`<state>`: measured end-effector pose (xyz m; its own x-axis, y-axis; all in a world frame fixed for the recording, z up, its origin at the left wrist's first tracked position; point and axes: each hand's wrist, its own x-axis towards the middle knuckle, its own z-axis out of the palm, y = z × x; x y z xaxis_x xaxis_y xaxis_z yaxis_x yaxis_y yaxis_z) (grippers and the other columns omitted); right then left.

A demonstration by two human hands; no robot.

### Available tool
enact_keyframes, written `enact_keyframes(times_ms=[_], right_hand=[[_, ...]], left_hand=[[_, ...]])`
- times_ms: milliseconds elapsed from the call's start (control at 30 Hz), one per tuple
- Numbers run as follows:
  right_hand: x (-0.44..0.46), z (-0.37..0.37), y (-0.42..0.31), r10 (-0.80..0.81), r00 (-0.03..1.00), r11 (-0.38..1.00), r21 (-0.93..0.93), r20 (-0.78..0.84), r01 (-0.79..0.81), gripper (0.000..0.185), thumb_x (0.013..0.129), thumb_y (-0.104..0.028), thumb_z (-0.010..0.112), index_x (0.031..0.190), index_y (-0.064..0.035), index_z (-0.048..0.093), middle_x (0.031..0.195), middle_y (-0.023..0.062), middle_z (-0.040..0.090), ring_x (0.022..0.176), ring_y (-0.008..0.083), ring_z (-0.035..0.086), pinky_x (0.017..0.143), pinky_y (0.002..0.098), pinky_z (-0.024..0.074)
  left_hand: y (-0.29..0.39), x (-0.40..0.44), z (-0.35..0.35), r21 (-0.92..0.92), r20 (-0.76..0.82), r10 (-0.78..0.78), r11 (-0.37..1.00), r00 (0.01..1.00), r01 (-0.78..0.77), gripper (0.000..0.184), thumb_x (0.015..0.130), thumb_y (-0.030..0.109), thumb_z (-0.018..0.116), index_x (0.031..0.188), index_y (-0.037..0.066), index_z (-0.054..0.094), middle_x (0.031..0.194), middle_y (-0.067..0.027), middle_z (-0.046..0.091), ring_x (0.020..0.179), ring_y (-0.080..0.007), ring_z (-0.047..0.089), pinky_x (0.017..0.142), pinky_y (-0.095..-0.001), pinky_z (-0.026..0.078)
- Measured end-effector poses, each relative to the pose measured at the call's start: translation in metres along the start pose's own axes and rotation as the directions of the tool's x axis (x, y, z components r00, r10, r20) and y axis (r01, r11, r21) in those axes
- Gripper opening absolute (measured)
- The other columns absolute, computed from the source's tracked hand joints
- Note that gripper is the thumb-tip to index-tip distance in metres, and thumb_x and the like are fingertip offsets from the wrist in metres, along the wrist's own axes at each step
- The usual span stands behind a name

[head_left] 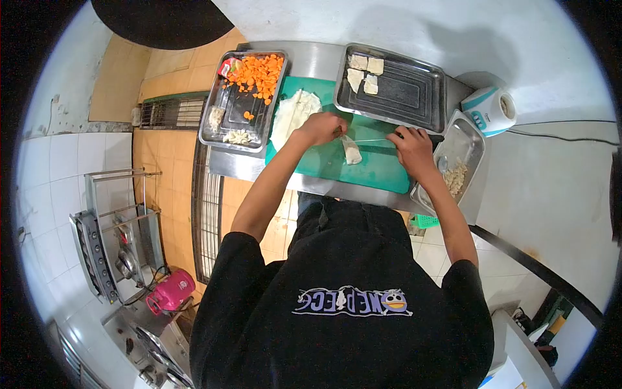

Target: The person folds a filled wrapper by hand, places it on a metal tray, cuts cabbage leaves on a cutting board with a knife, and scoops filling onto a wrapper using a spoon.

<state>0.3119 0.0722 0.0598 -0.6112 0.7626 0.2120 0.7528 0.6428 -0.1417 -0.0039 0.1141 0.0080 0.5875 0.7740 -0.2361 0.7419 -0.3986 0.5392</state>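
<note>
On the green cutting board point(382, 170), my left hand point(324, 128) has its fingers pressed together at the upper end of a small pale folded piece point(352, 150). My right hand point(414, 149) grips the dark handle of a knife point(369, 140), whose thin blade points left toward that piece. Pale flat sheets point(295, 115) lie on the board's left part, beside my left forearm. A metal tray point(414, 97) overlaps the board's top edge and holds several pale square pieces point(371, 66) at its left end.
Left of the board, another tray point(241, 104) holds orange carrot pieces point(259, 72), a red packet point(229, 67) and pale bits. On the right, a metal container point(468, 144) holds chopped pale pieces point(455, 177). A paper roll point(490, 111) stands behind it.
</note>
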Motion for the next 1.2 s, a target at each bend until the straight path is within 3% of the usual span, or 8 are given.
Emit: enact_keyframes(times_ms=[267, 500, 567, 867, 1000, 1067, 1200], right_hand=[[0.003, 0.012, 0.004, -0.023, 1.0, 0.999, -0.043, -0.006, 0.023, 0.035, 0.075, -0.001, 0.072, 0.105, -0.0181, 0.074, 0.102, 0.0012, 0.063, 0.097, 0.0227, 0.067, 0.089, 0.0389, 0.0469], [0.004, 0.015, 0.006, -0.044, 0.999, 0.997, -0.067, -0.012, 0.043, 0.033, 0.076, -0.003, 0.071, 0.105, -0.0189, 0.075, 0.102, 0.001, 0.064, 0.095, 0.023, 0.067, 0.088, 0.0383, 0.0469], [0.004, 0.016, 0.007, -0.05, 0.999, 0.996, -0.074, -0.017, 0.049, 0.032, 0.078, -0.004, 0.071, 0.106, -0.0191, 0.075, 0.103, 0.0012, 0.064, 0.095, 0.0235, 0.067, 0.088, 0.0384, 0.0471], [0.002, 0.019, 0.007, -0.017, 1.0, 0.999, -0.047, 0.022, 0.019, 0.038, 0.075, -0.001, 0.074, 0.108, -0.0197, 0.077, 0.104, 0.0021, 0.064, 0.098, 0.0227, 0.068, 0.089, 0.0385, 0.0467], [0.003, 0.018, 0.007, -0.023, 0.999, 0.998, -0.064, 0.033, 0.025, 0.039, 0.074, 0.0, 0.074, 0.108, -0.0197, 0.077, 0.103, 0.0017, 0.064, 0.098, 0.0224, 0.068, 0.089, 0.0386, 0.0463], [0.004, 0.018, 0.006, -0.024, 0.999, 0.997, -0.067, 0.028, 0.026, 0.037, 0.075, -0.001, 0.074, 0.107, -0.0198, 0.077, 0.103, 0.0013, 0.064, 0.098, 0.0222, 0.068, 0.089, 0.0386, 0.0461], [0.003, 0.018, 0.006, -0.027, 1.0, 0.998, -0.059, 0.006, 0.027, 0.035, 0.076, -0.002, 0.073, 0.107, -0.0195, 0.077, 0.102, 0.0011, 0.064, 0.097, 0.0223, 0.067, 0.089, 0.0388, 0.0463]], left_hand=[[0.0, 0.008, 0.009, 0.058, 0.052, -0.005, 0.998, 0.999, 0.002, 0.019, 0.091, 0.021, 0.074, 0.11, 0.017, 0.073, 0.104, -0.0073, 0.076, 0.101, -0.0336, 0.073, 0.084, -0.0475, 0.058], [0.012, 0.014, 0.002, 0.182, 0.115, -0.097, 0.98, 0.989, 0.075, 0.016, 0.092, 0.027, 0.074, 0.106, 0.02, 0.073, 0.105, -0.0067, 0.077, 0.101, -0.031, 0.074, 0.083, -0.0466, 0.059], [0.017, 0.014, -0.002, 0.199, 0.123, -0.112, 0.976, 0.986, 0.086, 0.016, 0.092, 0.026, 0.07, 0.104, 0.016, 0.074, 0.104, -0.0116, 0.076, 0.099, -0.0358, 0.073, 0.083, -0.0495, 0.059], [0.025, 0.014, -0.007, 0.286, 0.163, -0.13, 0.955, 0.978, 0.079, 0.02, 0.094, 0.024, 0.061, 0.105, 0.013, 0.076, 0.107, -0.0157, 0.076, 0.102, -0.0367, 0.074, 0.086, -0.051, 0.059], [0.019, 0.014, 0.0, 0.154, 0.123, -0.12, 0.983, 0.985, 0.101, 0.024, 0.096, 0.025, 0.06, 0.109, 0.014, 0.077, 0.109, -0.0166, 0.076, 0.104, -0.0368, 0.073, 0.088, -0.0504, 0.059], [0.025, 0.017, -0.004, 0.101, 0.125, -0.243, 0.968, 0.962, 0.231, 0.026, 0.096, 0.026, 0.061, 0.113, 0.015, 0.077, 0.11, -0.0173, 0.076, 0.106, -0.0371, 0.073, 0.09, -0.0502, 0.058], [0.026, 0.018, -0.008, 0.129, 0.145, -0.212, 0.973, 0.966, 0.194, 0.026, 0.097, 0.028, 0.061, 0.11, 0.012, 0.077, 0.109, -0.0179, 0.077, 0.105, -0.0384, 0.073, 0.089, -0.0509, 0.058]])
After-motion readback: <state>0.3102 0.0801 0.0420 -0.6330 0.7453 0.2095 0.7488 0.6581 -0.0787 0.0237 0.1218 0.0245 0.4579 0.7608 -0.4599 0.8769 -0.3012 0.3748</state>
